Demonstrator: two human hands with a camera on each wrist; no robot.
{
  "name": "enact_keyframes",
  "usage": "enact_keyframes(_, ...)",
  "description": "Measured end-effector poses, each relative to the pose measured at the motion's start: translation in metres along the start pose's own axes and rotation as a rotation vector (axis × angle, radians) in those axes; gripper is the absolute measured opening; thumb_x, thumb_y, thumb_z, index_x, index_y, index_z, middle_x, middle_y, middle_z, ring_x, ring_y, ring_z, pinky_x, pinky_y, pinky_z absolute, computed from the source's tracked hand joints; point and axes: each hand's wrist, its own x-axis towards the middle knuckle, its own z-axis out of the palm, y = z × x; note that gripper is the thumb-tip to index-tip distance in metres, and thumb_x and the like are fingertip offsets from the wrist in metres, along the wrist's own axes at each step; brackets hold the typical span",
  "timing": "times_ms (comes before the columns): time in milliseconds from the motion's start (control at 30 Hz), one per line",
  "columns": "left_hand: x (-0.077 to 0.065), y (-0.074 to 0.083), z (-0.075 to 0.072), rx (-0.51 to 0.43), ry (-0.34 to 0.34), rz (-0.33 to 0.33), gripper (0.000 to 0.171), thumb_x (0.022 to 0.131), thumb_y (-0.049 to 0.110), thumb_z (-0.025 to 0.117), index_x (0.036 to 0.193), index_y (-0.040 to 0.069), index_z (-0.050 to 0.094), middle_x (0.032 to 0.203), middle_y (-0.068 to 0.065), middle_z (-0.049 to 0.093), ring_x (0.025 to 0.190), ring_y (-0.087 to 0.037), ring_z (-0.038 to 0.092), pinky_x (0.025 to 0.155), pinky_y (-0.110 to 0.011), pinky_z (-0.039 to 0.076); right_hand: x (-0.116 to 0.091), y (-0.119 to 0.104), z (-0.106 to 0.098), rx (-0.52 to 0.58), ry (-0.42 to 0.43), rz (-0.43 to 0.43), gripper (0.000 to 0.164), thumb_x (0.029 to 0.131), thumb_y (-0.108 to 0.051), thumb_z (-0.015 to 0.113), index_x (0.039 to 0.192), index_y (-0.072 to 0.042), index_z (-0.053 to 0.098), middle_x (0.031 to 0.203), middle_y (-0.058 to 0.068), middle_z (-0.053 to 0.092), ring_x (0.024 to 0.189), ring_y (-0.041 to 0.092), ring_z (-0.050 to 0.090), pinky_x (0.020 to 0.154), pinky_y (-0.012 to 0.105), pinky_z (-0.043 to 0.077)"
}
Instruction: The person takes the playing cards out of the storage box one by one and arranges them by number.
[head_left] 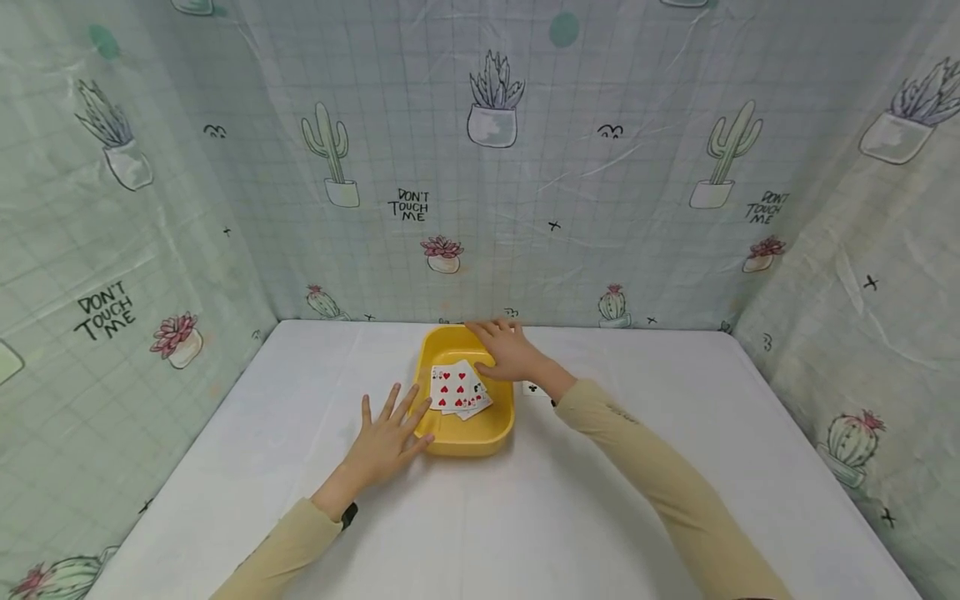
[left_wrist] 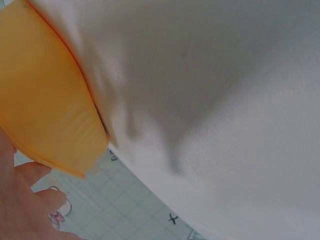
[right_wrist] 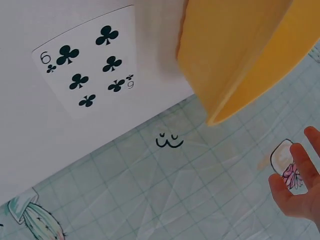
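A yellow plastic tray (head_left: 467,435) stands on the table, with a small pile of playing cards in it. On top lies the six of hearts (head_left: 452,389), face up, and other cards (head_left: 480,402) fan out from under it. My left hand (head_left: 381,446) is spread at the tray's left side, fingertips at the rim. Over the far right rim, my right hand (head_left: 516,354) stretches with spread fingers and grips nothing. A six of clubs (right_wrist: 90,67) lies face up on the table just right of the tray, partly hidden by the right forearm in the head view.
The white table (head_left: 600,508) reaches back to a patterned cloth (head_left: 555,167) that hangs behind it and on both sides. The tray sits near the table's back edge, close to the cloth. A dark band (head_left: 349,515) circles the left wrist.
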Motion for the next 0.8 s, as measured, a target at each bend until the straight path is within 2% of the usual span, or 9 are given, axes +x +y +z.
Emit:
enact_keyframes(300, 0.002, 0.0, -0.002, 0.005, -0.002, 0.003, 0.062, 0.088, 0.054, 0.04, 0.138, 0.019, 0.034, 0.149, -0.008, 0.021, 0.136, -0.037, 0.015, 0.097, -0.07, 0.002, 0.017, -0.019, 0.003, -0.014, 0.003, -0.047, 0.069, 0.083, -0.039, 0.057, 0.14, -0.013, 0.028, 0.136, 0.009, 0.041, 0.124, 0.032, 0.035, 0.099, 0.06, 0.024)
enact_keyframes(567, 0.003, 0.0, -0.002, -0.005, 0.006, 0.0, 0.061, 0.088, 0.052, 0.042, 0.138, 0.019, 0.034, 0.149, -0.007, 0.021, 0.137, -0.036, 0.013, 0.098, -0.07, 0.002, 0.027, -0.029, 0.015, -0.05, -0.09, -0.006, 0.075, 0.08, -0.045, 0.059, 0.141, -0.017, 0.025, 0.14, 0.007, 0.036, 0.13, 0.032, 0.028, 0.102, 0.058, 0.022)
enact_keyframes(800, 0.004, 0.001, -0.001, 0.006, 0.004, -0.002, 0.062, 0.088, 0.054, 0.04, 0.139, 0.02, 0.034, 0.149, -0.007, 0.022, 0.137, -0.036, 0.014, 0.098, -0.07, 0.003, 0.03, -0.032, 0.028, -0.129, -0.165, 0.005, 0.08, 0.077, -0.053, 0.058, 0.141, -0.02, 0.023, 0.142, 0.005, 0.034, 0.132, 0.029, 0.026, 0.103, 0.059, 0.02)
